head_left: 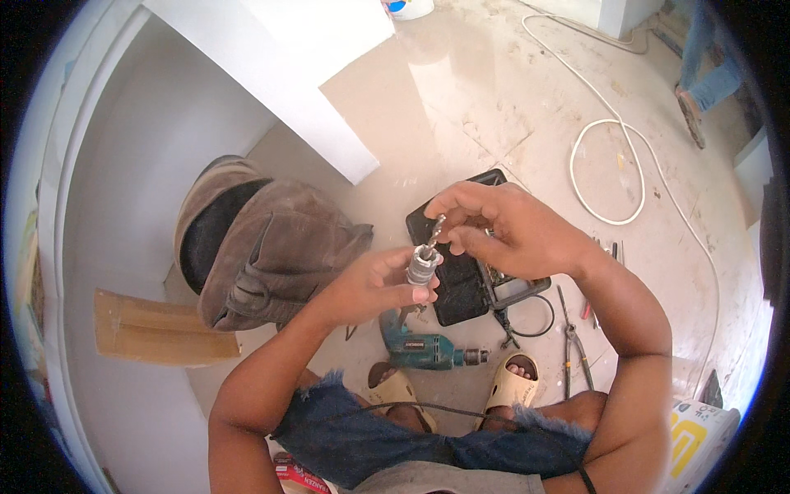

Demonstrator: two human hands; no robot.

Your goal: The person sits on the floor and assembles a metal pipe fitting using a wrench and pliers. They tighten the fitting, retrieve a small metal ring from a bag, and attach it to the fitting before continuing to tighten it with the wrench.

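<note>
My left hand [372, 284] is closed around a silver hole saw [423, 265], its notched rim facing up. A twisted drill bit [436, 234] stands in the middle of the saw. Around the bit's upper end, the thumb and fingers of my right hand [514, 226] are closed. Below my hands, a teal power drill [421, 350] lies on the floor between my sandalled feet, its chuck pointing right. A black tool case [458, 298] lies spread under my right hand, which hides part of it and of the small pieces inside.
A brown backpack [284, 247] and a cardboard piece [164, 327] are at left. To the right lie pincers [573, 350] with other hand tools; a white cable [581, 185] loops beyond. A white bucket [699, 440] stands lower right. Another person's leg [714, 82] shows upper right.
</note>
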